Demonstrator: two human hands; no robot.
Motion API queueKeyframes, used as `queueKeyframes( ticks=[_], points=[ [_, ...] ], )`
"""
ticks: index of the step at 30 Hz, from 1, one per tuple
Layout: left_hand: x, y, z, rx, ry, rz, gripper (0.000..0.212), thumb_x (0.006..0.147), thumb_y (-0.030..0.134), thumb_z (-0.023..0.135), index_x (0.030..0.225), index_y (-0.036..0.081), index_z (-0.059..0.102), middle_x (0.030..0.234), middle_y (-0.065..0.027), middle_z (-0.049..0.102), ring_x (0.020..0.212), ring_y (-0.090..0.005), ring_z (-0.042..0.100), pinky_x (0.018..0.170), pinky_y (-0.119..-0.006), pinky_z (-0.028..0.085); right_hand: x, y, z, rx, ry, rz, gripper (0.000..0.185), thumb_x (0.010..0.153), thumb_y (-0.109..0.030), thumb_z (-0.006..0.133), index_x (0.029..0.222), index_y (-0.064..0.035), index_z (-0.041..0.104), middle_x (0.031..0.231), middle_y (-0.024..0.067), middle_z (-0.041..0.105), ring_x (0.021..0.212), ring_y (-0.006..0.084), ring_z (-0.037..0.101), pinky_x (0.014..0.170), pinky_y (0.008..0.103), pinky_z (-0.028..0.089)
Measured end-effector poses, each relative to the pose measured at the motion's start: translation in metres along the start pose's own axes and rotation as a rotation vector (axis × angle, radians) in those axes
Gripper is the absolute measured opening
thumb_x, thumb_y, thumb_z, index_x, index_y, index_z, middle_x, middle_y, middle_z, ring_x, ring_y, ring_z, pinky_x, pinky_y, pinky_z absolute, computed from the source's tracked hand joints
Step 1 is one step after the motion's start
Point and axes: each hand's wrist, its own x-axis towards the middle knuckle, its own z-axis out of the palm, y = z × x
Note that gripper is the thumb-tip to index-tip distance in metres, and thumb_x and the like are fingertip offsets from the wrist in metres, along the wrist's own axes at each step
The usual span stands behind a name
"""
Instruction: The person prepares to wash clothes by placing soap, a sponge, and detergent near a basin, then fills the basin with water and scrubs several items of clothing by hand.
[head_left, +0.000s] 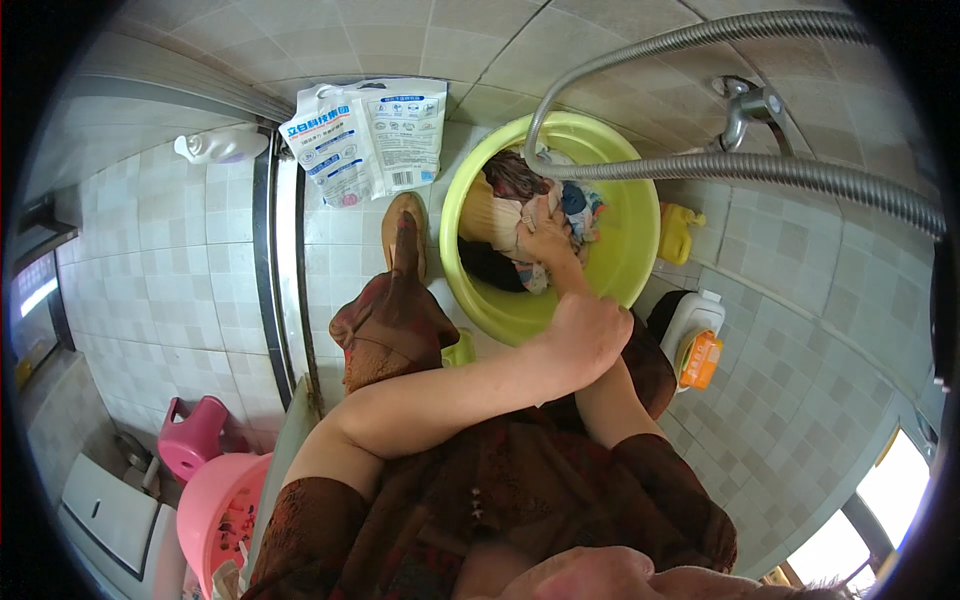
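My right hand (546, 234) is down inside a large yellow-green plastic tub (551, 319), its fingers spread against a beige garment (491, 214). Around it lie a dark brown garment (514, 174), a black cloth (487, 266), a navy blue piece (574, 198) and some patterned fabric (592, 217). Crossing from the left, my left arm brings my left hand (592, 336) over my right forearm near the tub's front rim. The left fingers are curled, and what lies beneath them is hidden.
A metal shower hose (712, 166) loops over the tub, below a wall tap (742, 112). White printed bags (367, 142) stand by the wall. A yellow bottle (677, 232) and an orange pack (701, 360) are at right. A pink stool (193, 436) and pink basin (206, 510) sit lower left.
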Motion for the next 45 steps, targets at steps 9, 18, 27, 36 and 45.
queueKeyframes(
  ticks=[9,18,27,36,45],
  points=[
    [-0.004,0.004,0.009,0.127,-0.135,-0.111,0.019,0.073,0.012,0.059,0.091,0.008,0.064,0.078,-0.0041,0.062,0.068,-0.0171,0.064,0.047,-0.031,0.045,0.034,-0.008,-0.022,-0.072,-0.157,0.035,0.068,0.089,-0.047,0.03,0.136,0.0015,0.037,0.141,0.0204,0.037,0.13,0.0371,0.032,0.11,0.0463,0.021],
    [0.002,-0.009,0.012,0.099,-0.2,-0.219,0.007,0.073,0.012,0.06,0.078,0.013,0.065,0.072,-0.0019,0.061,0.071,-0.0173,0.064,0.053,-0.034,0.045,0.021,-0.022,-0.048,-0.08,0.062,-0.118,0.054,0.091,-0.045,0.034,0.121,-0.005,0.054,0.122,0.0227,0.054,0.113,0.0393,0.05,0.097,0.0489,0.038],
    [0.008,-0.02,0.02,0.003,-0.086,-0.089,0.013,0.074,0.012,0.058,0.084,0.005,0.062,0.072,-0.0053,0.059,0.067,-0.022,0.062,0.057,-0.036,0.047,-0.043,-0.052,-0.081,-0.134,-0.061,-0.031,0.054,0.087,-0.038,0.049,0.125,-0.0003,0.044,0.116,0.0251,0.055,0.104,0.0392,0.055,0.09,0.0483,0.043],
    [0.001,-0.001,0.005,-0.017,0.01,-0.047,0.011,0.073,0.009,0.058,0.083,0.004,0.059,0.074,-0.0069,0.056,0.071,-0.0225,0.059,0.06,-0.034,0.048,-0.067,-0.1,-0.026,-0.242,0.018,-0.118,0.099,0.077,-0.058,0.061,0.143,0.0008,0.017,0.149,0.0272,0.01,0.132,0.052,0.017,0.107,0.0546,0.02],
    [-0.001,-0.008,0.002,0.059,-0.052,-0.18,0.011,0.071,0.012,0.062,0.081,0.007,0.063,0.08,-0.0087,0.062,0.08,-0.0216,0.062,0.063,-0.033,0.046,0.037,-0.055,-0.009,-0.292,-0.07,-0.135,0.086,0.08,-0.065,0.051,0.129,0.0049,0.045,0.131,0.0239,0.047,0.124,0.043,0.039,0.102,0.0495,0.03]
  ],
)
